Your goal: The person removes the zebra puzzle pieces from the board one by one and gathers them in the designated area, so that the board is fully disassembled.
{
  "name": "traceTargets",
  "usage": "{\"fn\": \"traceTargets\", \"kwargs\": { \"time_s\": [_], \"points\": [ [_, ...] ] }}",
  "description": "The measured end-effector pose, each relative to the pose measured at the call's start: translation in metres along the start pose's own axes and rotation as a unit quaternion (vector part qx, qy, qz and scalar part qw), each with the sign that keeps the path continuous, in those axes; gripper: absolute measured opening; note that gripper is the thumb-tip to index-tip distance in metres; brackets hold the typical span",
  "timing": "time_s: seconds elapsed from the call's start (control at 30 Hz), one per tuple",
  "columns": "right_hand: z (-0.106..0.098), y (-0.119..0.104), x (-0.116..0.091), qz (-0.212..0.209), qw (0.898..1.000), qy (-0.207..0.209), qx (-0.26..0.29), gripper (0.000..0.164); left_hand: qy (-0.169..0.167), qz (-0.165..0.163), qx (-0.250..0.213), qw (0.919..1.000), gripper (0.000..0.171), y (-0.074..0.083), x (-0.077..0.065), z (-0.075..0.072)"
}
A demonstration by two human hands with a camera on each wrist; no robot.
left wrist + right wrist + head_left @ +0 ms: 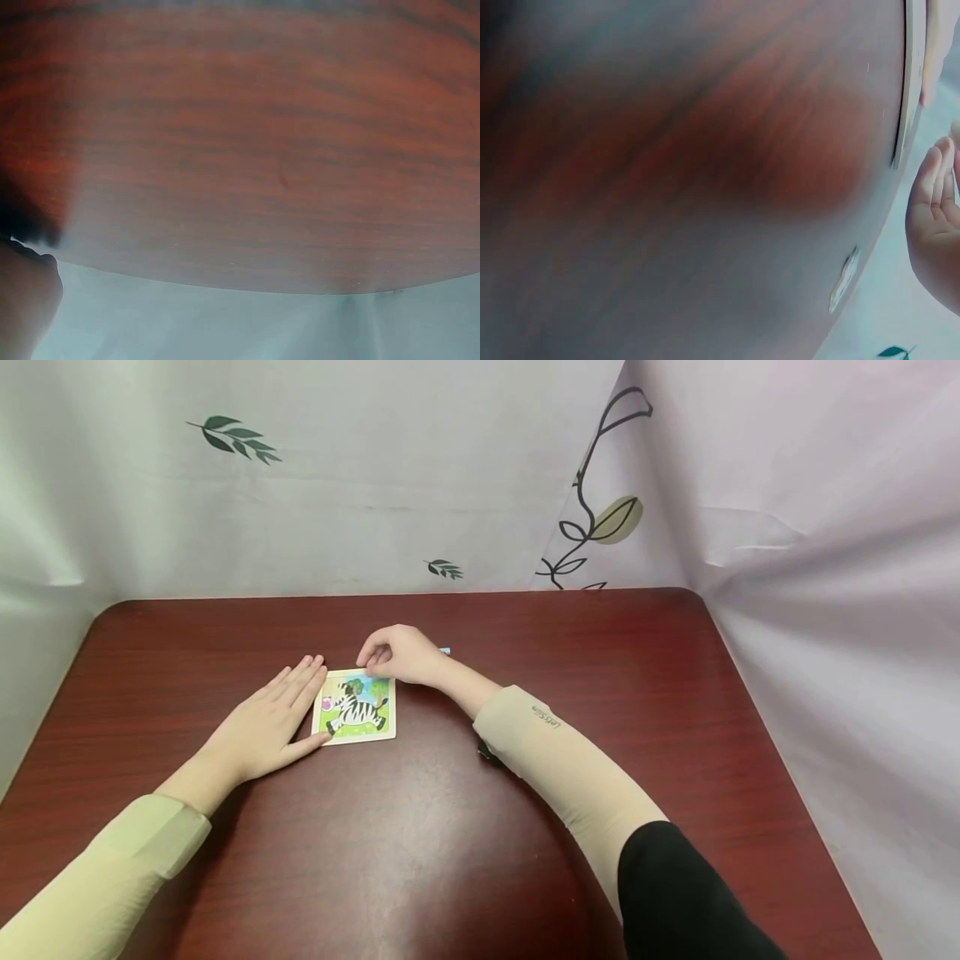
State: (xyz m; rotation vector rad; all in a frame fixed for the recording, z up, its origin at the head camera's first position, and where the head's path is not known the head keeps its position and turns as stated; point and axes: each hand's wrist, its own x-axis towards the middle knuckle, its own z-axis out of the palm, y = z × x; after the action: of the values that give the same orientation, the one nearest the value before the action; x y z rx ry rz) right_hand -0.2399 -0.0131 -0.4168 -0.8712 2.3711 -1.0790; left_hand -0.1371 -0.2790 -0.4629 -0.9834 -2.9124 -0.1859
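Note:
A small square jigsaw puzzle with a pale rim shows a zebra on green ground in the head view. My left hand lies flat along its left side. The fingers are straight, and the thumb reaches the lower left corner. Over the top right corner, my right hand has its fingers bent and the fingertips close to the thumb. Whether a piece is between them is hidden. The right wrist view shows these bent fingers beside the puzzle's edge. A loose puzzle piece lies on the table.
The dark red wooden table has rounded far corners. Behind it and at both sides hangs a pale curtain with leaf prints. In the head view, the loose piece's blue edge peeks out beyond the right wrist.

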Motion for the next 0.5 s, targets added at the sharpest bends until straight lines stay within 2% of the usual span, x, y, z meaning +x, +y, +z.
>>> {"fn": "traceTargets", "kwargs": {
  "time_s": [0.27, 0.5],
  "points": [
    [0.011, -0.004, 0.005, 0.009, 1.000, -0.013, -0.015, 0.016, -0.005, -0.003, -0.002, 1.0000, 0.097, 0.000, 0.000, 0.001],
    [0.013, -0.006, 0.007, 0.017, 0.998, -0.018, -0.059, 0.020, -0.001, -0.002, -0.002, 1.0000, 0.097, -0.001, 0.000, 0.002]
  ]
}}
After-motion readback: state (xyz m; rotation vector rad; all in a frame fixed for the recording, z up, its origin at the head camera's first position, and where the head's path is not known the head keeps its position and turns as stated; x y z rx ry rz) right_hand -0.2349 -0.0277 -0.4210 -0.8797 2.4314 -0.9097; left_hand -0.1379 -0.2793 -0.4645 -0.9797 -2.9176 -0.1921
